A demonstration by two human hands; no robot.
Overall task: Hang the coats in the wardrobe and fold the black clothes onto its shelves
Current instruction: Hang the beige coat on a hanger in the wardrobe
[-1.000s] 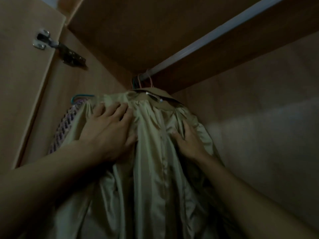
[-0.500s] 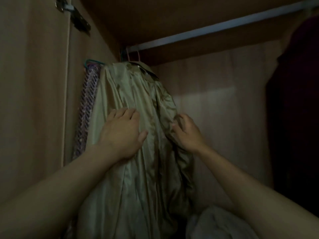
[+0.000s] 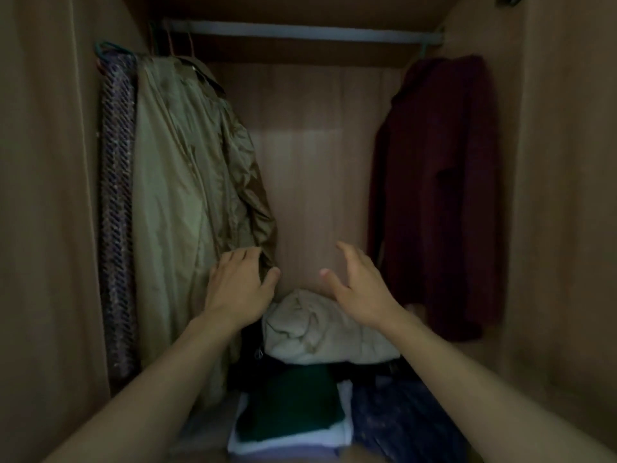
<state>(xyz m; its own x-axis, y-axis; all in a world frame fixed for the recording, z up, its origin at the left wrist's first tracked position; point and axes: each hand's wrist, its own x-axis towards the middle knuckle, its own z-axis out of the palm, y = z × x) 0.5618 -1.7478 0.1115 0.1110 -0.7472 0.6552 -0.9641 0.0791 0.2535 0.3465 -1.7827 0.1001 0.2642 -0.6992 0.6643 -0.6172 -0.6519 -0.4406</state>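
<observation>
A single head-worn view stands close at the wardrobe (image 3: 310, 178) opening and faces straight in, tilted slightly down. The rail (image 3: 300, 36) runs along the top edge, the clothes pile (image 3: 320, 329) sits at bottom centre, and the side walls fill both edges.

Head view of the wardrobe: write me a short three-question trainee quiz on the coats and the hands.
1. True or false: the maroon coat hangs at the right end of the rail.
2. The fingers of the left hand touch: A) the olive coat, B) the maroon coat, C) the beige bundle.
3. What does the right hand hold?
Key: 1 true; 2 A; 3 nothing, it is open in the air.
</observation>
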